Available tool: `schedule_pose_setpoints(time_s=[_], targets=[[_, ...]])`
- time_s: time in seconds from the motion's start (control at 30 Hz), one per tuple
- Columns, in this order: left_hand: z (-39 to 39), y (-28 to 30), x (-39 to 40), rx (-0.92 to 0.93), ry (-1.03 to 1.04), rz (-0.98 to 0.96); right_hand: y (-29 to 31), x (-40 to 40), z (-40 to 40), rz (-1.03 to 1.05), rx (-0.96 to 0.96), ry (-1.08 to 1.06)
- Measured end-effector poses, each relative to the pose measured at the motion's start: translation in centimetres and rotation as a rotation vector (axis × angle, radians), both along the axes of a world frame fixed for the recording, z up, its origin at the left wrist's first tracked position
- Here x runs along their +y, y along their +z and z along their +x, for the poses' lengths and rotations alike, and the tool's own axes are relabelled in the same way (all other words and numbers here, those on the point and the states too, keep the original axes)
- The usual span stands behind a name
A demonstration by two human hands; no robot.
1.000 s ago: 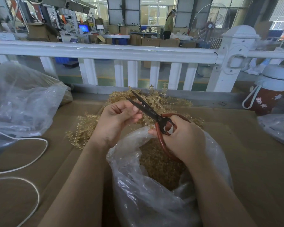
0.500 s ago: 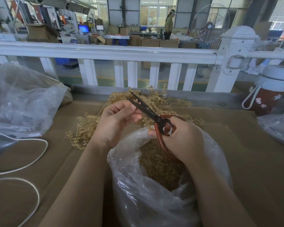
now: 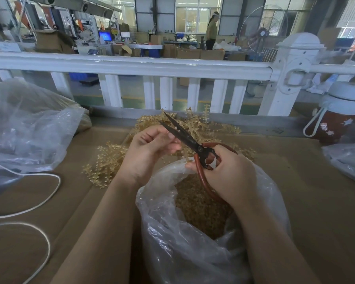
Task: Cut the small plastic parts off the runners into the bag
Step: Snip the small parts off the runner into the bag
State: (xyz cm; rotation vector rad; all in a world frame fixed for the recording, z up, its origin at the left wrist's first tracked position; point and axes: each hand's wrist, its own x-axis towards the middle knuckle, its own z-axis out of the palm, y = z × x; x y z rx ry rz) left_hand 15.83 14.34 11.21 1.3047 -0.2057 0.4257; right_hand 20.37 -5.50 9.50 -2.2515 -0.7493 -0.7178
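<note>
On the far left: a crumpled clear plastic bag (image 3: 27, 130) lies on the brown cardboard-covered table (image 3: 320, 201), its contents too blurred to tell.
White cord (image 3: 49, 193): 2 loops of it lie on the table below that bag, near the left edge.
Runners (image 3: 105, 160): a loose pile of pale yellow plastic runners with small parts along their stems spreads over the table from left of the hands to behind them, reaching the base of the white railing (image 3: 131, 65).
Left hand (image 3: 150, 152): fingers curled with thumb and fingertips pinched together just beside the scissor blades; what it pinches is too small to tell.
Scissors (image 3: 184, 136): black blades slightly parted, tips pointing up and away to the left over the runner pile; reddish-brown handle loops.
Right hand (image 3: 228, 175): fingers wrapped round the scissor handles, thumb through the smaller loop, held above the bag's mouth.
Bag (image 3: 193, 253): a clear plastic bag stands open directly below both hands, between the 2 forearms.
Cut parts (image 3: 199, 203): a mound of small yellowish parts fills the inside of this bag.
Bottle (image 3: 336, 115): a dark red bottle with a white lid and white carry loop stands at the table's far right, near the railing post.
Far right edge: another clear plastic bag (image 3: 348, 162) lies flat on the table.
</note>
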Motion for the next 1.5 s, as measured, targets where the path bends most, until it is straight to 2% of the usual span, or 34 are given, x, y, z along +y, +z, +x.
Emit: schedule_pose_setpoints(time_s=[0.53, 1.0, 1.5], targets=[[-0.09, 0.2, -0.04, -0.014, 0.017, 0.017, 0.2, 0.02, -0.07, 0.018, 0.016, 0.007], [-0.17, 0.19, -0.1, -0.017, 0.048, 0.011, 0.59, -0.03, -0.53, 0.019, -0.057, -0.025], [-0.2, 0.36, -0.06, -0.023, 0.013, -0.002, 0.11, 0.04, -0.08, 0.06, -0.029, 0.052]])
